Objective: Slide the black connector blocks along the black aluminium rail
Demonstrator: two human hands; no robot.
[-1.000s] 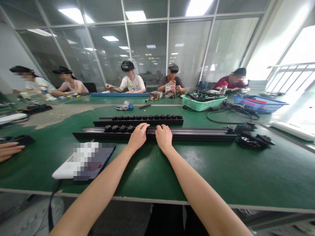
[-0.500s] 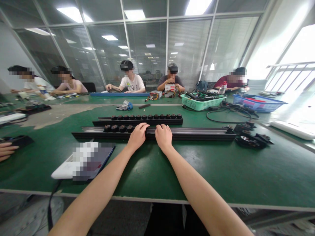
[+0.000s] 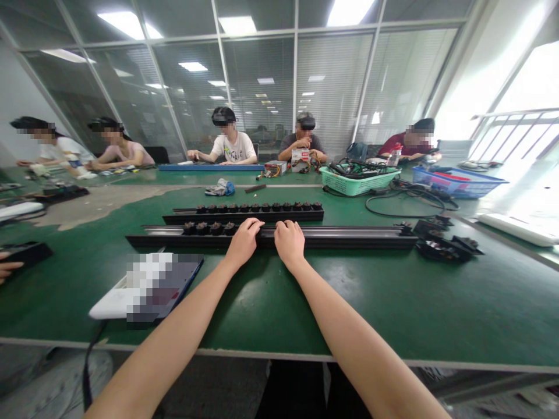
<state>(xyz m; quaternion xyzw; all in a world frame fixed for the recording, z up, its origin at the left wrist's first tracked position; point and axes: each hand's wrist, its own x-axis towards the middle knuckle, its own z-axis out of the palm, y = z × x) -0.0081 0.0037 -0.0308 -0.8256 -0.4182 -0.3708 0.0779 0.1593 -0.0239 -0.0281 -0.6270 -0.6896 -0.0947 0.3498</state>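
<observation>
Head view is showing the pale near edge of the green table (image 3: pixel 437 308) running below both forearms. A broad strip of green surface is spreading between that edge and the near rail (image 3: pixel 349 240), widest beyond the right forearm (image 3: pixel 340 320). Beside the left forearm (image 3: pixel 174 331), a white device (image 3: pixel 107 302) and a dark panel (image 3: pixel 186 276) (partly pixelated) are narrowing the space. Just behind, a shorter far rail (image 3: pixel 244 219) is running parallel.

Near its middle, the near rail is passing crosswise under the left hand (image 3: pixel 244 240) and right hand (image 3: pixel 289 240), which are curling over it slightly apart. Fingertips are partly hiding, so I cannot tell whether they are clasping it or only resting on it. Four black round parts (image 3: pixel 202 228) are sitting in a row just left of the left hand; loose black parts (image 3: pixel 430 250) are lying around the right end.

A smooth, dark, straight wall is fronting the near rail, and a metallic-looking channel is gleaming along its top. Brownish, knobbly tops are crowning the round parts.
</observation>
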